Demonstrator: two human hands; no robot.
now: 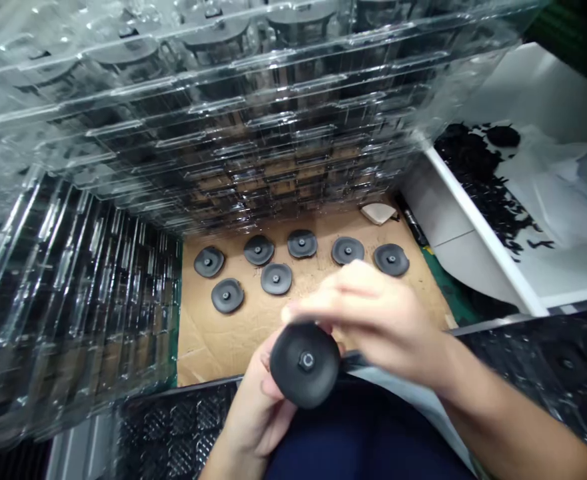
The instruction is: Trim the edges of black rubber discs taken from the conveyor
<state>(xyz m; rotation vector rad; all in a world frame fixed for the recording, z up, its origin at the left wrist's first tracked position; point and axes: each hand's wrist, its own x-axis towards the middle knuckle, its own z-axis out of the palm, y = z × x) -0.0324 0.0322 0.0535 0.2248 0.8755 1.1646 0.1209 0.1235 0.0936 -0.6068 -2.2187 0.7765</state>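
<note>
My left hand (253,407) holds a round black disc (304,363) from below, its face with a small metal hub at the centre turned toward me. My right hand (373,320) curls over the top rim of the same disc, fingers closed and blurred by motion. Both hands hover just above the near edge of a brown cardboard sheet (233,340). On that sheet, beyond my hands, lie several matching dark discs (276,278) in two loose rows, flat, each with a centre hub.
Tall stacks of clear plastic trays (213,133) rise behind and to the left (63,300) of the cardboard. A white bin (513,220) at the right holds black scraps. Black trays (173,427) lie along the near edge, another at the right (563,360).
</note>
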